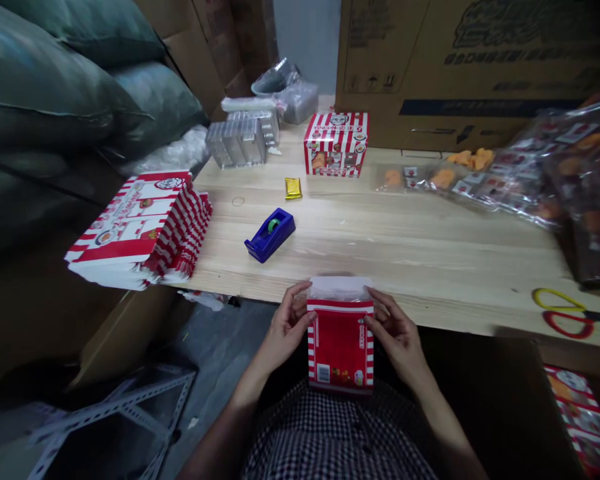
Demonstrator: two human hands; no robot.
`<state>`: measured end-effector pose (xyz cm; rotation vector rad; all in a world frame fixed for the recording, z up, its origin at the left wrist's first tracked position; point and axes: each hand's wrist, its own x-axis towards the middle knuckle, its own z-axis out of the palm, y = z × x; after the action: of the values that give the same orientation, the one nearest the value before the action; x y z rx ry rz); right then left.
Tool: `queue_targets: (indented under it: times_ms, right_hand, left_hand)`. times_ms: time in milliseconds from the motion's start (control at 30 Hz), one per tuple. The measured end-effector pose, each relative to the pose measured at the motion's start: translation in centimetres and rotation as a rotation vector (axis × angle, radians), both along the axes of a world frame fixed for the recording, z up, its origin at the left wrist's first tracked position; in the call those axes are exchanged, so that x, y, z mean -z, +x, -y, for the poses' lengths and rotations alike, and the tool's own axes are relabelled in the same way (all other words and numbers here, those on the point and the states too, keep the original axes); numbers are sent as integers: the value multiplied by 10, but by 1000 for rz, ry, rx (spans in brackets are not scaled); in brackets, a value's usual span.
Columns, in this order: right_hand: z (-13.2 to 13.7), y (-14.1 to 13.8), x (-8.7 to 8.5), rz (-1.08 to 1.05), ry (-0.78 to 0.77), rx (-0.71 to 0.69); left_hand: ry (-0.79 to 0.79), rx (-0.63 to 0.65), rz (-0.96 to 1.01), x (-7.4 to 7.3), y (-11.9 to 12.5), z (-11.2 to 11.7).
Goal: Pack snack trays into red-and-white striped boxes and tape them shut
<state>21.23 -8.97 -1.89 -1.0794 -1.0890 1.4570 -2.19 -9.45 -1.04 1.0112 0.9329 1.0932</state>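
A red box with striped white edges is upright in front of my body, just off the table's near edge. Its top flap stands up white, and clear plastic shows at the mouth. My left hand pinches the upper left corner, thumb on the printed face. At the upper right corner, my right hand grips the same box between thumb and fingers. Beyond it on the table lie a blue tape dispenser with green tape and a small gold packet.
Flat striped cartons are stacked at the left edge. A finished-looking striped box stands at the back, beside clear plastic trays. Bagged orange toys heap at the right, with scissors nearer me. A large cardboard box stands behind.
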Motion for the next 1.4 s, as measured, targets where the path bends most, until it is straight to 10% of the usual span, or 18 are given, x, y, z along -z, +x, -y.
queue_targets:
  times_ms: [367, 500, 733, 933, 1133, 1400]
  right_hand:
    - [-26, 13, -17, 435, 320, -419]
    - [-27, 8, -20, 421, 325, -471]
    - [-21, 6, -8, 419, 269, -374]
    - [-21, 12, -1, 364, 251, -346]
    - [-23, 8, -1, 321, 258, -335]
    - [-10, 1, 8, 326, 225, -206]
  left_hand:
    - [658, 122, -947, -28, -17, -11]
    - [681, 207, -1075, -31, -12, -11]
    - [651, 206, -952, -21, -18, -4]
    - [443, -239, -623, 2, -24, 1]
    - [241, -282, -359, 29, 0, 6]
    - [162, -202, -409, 16, 1, 4]
